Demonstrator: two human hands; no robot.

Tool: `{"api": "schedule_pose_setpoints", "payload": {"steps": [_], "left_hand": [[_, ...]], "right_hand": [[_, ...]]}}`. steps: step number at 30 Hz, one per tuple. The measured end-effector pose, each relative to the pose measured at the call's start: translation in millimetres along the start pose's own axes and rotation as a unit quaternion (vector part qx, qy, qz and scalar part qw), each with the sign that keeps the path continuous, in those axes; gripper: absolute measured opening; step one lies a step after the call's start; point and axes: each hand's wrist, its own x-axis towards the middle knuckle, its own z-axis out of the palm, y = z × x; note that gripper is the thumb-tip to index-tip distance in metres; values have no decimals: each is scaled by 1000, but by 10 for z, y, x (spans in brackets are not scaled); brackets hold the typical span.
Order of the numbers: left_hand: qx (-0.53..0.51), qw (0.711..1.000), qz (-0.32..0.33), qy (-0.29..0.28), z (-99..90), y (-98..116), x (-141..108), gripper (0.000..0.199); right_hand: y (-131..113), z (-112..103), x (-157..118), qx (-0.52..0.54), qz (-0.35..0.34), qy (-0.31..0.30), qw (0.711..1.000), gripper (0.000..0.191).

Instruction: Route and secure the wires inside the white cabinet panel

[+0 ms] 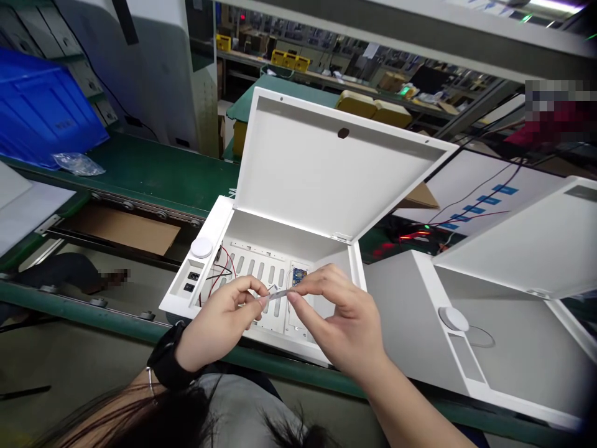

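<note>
My left hand and my right hand each pinch one end of a small, thin grey strip. What kind of part it is cannot be made out. Both hands are over the front of a white cabinet, whose lid is raised. Inside lies a slotted white plate. A blue circuit board shows just above my right fingertips. Red and black wires run along the left wall, beside black sockets and a round white disc.
A second white cabinet stands open at the right. On the green workbench at the left are a blue bin and a clear plastic bag. Cardboard lies below. Part of another person shows at upper right.
</note>
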Motion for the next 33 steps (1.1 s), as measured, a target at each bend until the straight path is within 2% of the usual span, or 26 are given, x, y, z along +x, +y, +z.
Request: {"api": "schedule_pose_setpoints", "payload": {"steps": [2,5,9,11,13,18,21,28,31,33], "left_hand": [[13,1000,17,22,17,-21,22,18],[94,990,67,78,53,-33,49,14],[212,957,152,127,103,-5,57,12],[239,944,184,133,125,9,50,13],[259,935,201,134,143,12,41,13],[296,926,188,136,153,-14,34,13],[311,921,183,145,145,-23,35,13],[278,935,176,134,102,31,38,14],[219,941,178,188,-24,47,54,12],[122,953,138,239,-157,43,45,9]], "right_hand": [[30,-10,-11,-52,-7,13,999,6],[64,-11,-28,-146,-66,35,986,27],[71,38,-41,-263,-204,-39,942,25],[73,77,-36,-301,-239,-74,920,22],[77,108,-17,-313,-248,-91,912,18],[71,134,59,-305,-234,-116,916,11],[82,166,78,-308,-245,-122,911,14],[53,229,15,-272,-288,-108,912,14],[-9,170,60,-183,-277,-90,939,9],[77,163,165,-101,-198,-62,973,7]]}}
